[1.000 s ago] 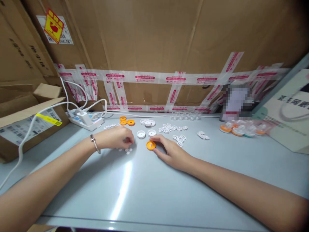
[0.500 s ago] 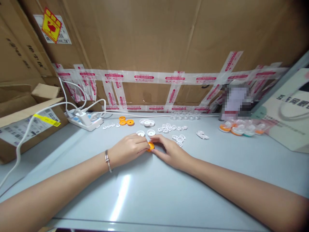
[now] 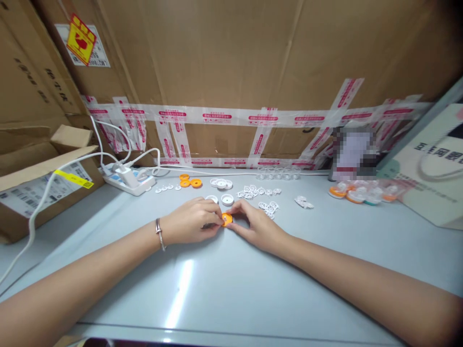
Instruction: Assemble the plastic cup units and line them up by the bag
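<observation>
Between my two hands an orange round cap [image 3: 227,220] sits just above or on the table, with a small whitish piece visible at its middle. My right hand [image 3: 258,226] grips the cap's right side, thumb in front and forefinger behind. The fingers of my left hand [image 3: 197,219] are pinched together at the cap's left edge; their tips hide that part. Just behind the cap stands a white round cup [image 3: 227,199], and a second white cup [image 3: 211,198] is partly covered by my left hand. White lattice pieces [image 3: 269,209] lie right of my right hand.
Orange caps [image 3: 196,183], small white discs [image 3: 170,187], white cups [image 3: 221,183], more lattice pieces [image 3: 249,192] and clear rings [image 3: 277,173] line the back. A power strip [image 3: 139,185] and open carton [image 3: 47,178] stand left. Clear-topped round pieces [image 3: 357,194] are right.
The fingers of my left hand have drawn slightly left, uncovering more of the orange cap and the whitish piece in it. My right hand keeps its hold.
</observation>
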Motion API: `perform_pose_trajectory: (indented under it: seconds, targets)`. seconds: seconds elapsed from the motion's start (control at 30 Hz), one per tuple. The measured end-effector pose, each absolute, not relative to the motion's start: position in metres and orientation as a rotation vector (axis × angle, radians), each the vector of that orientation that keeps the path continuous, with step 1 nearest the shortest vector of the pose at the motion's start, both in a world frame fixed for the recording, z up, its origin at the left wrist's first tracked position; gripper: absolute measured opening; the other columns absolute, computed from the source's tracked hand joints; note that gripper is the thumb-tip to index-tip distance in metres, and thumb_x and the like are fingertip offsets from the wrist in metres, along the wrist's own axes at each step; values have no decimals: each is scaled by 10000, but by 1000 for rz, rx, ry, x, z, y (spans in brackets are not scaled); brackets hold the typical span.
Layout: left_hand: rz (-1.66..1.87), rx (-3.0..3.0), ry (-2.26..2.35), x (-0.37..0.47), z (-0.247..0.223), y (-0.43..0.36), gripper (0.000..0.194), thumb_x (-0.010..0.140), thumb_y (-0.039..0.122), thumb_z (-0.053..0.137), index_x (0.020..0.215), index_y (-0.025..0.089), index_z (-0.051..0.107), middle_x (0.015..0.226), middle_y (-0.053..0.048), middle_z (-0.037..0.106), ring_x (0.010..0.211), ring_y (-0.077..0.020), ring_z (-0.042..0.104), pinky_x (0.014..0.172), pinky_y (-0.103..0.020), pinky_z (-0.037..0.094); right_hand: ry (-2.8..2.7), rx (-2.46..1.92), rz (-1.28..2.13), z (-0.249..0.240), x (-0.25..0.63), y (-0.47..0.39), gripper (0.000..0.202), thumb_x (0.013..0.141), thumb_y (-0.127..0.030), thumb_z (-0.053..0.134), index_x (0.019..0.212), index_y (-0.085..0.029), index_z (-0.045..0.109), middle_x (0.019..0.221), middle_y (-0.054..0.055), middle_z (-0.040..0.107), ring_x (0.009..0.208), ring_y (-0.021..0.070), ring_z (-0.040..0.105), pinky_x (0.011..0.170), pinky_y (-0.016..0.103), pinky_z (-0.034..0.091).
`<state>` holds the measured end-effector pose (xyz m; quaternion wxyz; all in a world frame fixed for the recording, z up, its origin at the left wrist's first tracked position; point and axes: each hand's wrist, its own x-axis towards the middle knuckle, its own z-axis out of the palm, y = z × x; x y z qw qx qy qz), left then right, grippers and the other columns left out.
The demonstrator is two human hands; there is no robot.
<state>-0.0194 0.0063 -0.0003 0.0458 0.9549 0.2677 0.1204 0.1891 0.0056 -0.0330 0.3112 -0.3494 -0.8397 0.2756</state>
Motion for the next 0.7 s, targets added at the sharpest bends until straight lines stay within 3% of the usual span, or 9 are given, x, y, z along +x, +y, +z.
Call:
perform_pose_trajectory:
  seconds: [0.23,0.43,0.7]
  targets:
    - [512,2584,877,-28,13,13,209,869,196,449,974,171,628,975,-53,629,891,-134,565,821,-251,425,-2221,-950,704,-33,190,6,189,803,-313,571,943,-200,511,947,48,609,886,169,588,805,327,476]
    - [38,2457,1022,-49,34,20,157,795,265,554,885,180,649,868,-22,620,767,-124,569,689,-207,428,-2197,-995,704,-34,190,6,316,724,-341,655,967,-207,504,974,43,596,892,177,578,803,341,473]
    - [-133,2421,1152,-52,34,18,157,717,300,618,814,177,629,789,-10,623,711,-139,563,636,-215,406,-2200,-1017,697,-32,191,5,284,748,-332,619,971,-205,496,988,52,592,909,182,579,819,351,472]
